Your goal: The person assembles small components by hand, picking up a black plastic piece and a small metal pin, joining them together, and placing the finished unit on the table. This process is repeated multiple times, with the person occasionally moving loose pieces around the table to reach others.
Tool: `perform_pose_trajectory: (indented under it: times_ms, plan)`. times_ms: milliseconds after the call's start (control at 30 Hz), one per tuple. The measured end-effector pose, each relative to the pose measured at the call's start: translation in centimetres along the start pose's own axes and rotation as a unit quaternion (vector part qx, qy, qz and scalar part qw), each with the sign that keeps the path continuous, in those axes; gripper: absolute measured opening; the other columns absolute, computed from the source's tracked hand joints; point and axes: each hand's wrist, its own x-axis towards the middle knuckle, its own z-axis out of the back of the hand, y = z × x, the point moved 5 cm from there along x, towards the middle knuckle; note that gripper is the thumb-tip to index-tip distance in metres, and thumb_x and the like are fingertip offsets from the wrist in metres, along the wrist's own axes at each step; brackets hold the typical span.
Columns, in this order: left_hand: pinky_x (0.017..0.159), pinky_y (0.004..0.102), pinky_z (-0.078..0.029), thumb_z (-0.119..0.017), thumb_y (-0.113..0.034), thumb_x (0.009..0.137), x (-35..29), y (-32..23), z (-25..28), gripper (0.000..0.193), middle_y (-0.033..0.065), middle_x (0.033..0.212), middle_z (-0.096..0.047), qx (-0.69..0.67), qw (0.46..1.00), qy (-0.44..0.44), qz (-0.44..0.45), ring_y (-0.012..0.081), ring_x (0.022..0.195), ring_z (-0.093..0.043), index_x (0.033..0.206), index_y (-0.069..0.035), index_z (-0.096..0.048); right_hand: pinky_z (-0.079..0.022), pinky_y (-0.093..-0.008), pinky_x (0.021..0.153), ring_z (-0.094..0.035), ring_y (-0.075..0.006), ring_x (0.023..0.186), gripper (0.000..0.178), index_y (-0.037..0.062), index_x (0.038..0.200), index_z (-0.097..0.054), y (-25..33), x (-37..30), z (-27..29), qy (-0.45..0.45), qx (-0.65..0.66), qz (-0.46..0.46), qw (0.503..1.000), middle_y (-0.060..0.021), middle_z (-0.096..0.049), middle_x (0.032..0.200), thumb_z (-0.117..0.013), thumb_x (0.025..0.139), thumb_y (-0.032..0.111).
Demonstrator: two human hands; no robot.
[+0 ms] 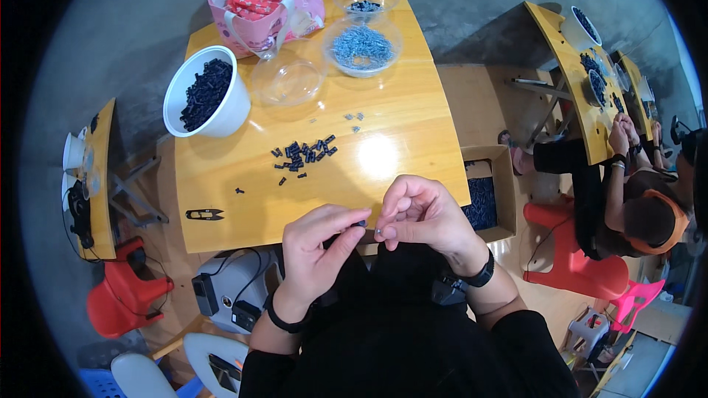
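Observation:
My left hand (318, 247) and my right hand (422, 213) meet at the near edge of a wooden table (383, 125). Between the left thumb and fingers I pinch a small dark plastic part (361, 223). The right fingertips press something tiny and metallic against it; it is too small to name. A loose pile of the same dark parts (306, 153) lies mid-table, beyond my hands. A few small metal clips (355, 118) lie further out.
A white bucket of dark parts (206, 93) stands at the left. Clear bowls hold metal pieces (362, 46), more dark parts (364, 0), or nothing (289, 74). A pink bag (264, 1), black snips (204, 214), a cardboard box (487, 195) and a seated person (634, 206) are around.

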Motion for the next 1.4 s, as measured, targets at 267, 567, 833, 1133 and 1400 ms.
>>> perform_pose_trajectory:
  times_ms: [267, 567, 833, 1133, 1400]
  plan:
    - [0.070, 0.0255, -0.047, -0.062, -0.002, 0.079, -2.2, 4.7, -0.4, 0.015, 0.0093, 0.086, -0.064, -0.518, 0.843, -0.060, 0.131, 0.0155, 0.077, -0.060, 0.093, 0.002, -0.061, -0.052, -0.0226, 0.065, -0.062, -0.0127, 0.078, 0.016, -0.0004, 0.089, -0.051, -1.5, 0.2, -2.5, -0.008, -0.056, 0.075, 0.996, -0.0098, -0.062, 0.084, -0.060, 0.079, -0.009]
    - [0.061, 0.0267, -0.049, -0.065, 0.000, 0.076, -4.1, 4.8, 1.9, 0.013, 0.0111, 0.079, -0.062, -0.438, 0.880, -0.107, 0.152, 0.0171, 0.069, -0.059, 0.088, 0.002, -0.062, -0.051, -0.0218, 0.066, -0.061, -0.0103, 0.074, 0.017, 0.0006, 0.088, -0.050, -2.5, 0.6, -4.2, -0.060, -0.176, 0.078, 0.979, -0.0073, -0.062, 0.082, -0.062, 0.078, -0.007]
    - [0.064, 0.0212, -0.047, -0.066, 0.006, 0.071, -6.1, 5.3, 3.5, 0.013, 0.0093, 0.078, -0.064, -0.333, 0.926, -0.082, 0.161, 0.0116, 0.068, -0.059, 0.084, 0.004, -0.063, -0.045, -0.0182, 0.057, -0.055, -0.0046, 0.066, 0.012, 0.0043, 0.085, -0.055, -4.4, 1.8, -5.0, -0.004, -0.188, -0.050, 0.981, 0.0004, -0.060, 0.075, -0.064, 0.079, 0.001]
    - [0.068, 0.0257, -0.045, -0.059, -0.002, 0.081, -8.8, 12.6, 5.7, 0.013, 0.0098, 0.084, -0.063, -0.529, 0.816, -0.137, 0.191, 0.0158, 0.076, -0.058, 0.093, 0.001, -0.061, -0.045, -0.0238, 0.058, -0.054, -0.0065, 0.065, 0.016, 0.0018, 0.081, -0.063, -10.3, 7.2, -2.8, -0.054, -0.327, -0.027, 0.943, -0.0009, -0.061, 0.072, -0.070, 0.077, 0.016]
    - [0.069, 0.0277, -0.043, -0.058, -0.002, 0.081, -8.0, 11.5, 7.5, 0.018, 0.0099, 0.083, -0.061, -0.518, 0.815, -0.190, 0.180, 0.0180, 0.075, -0.056, 0.099, 0.002, -0.060, -0.048, -0.0351, 0.058, -0.060, -0.0295, 0.064, 0.008, 0.0023, 0.077, -0.064, -8.2, 11.6, -2.6, -0.142, -0.639, 0.163, 0.738, -0.0147, -0.062, 0.074, -0.064, 0.072, 0.009]
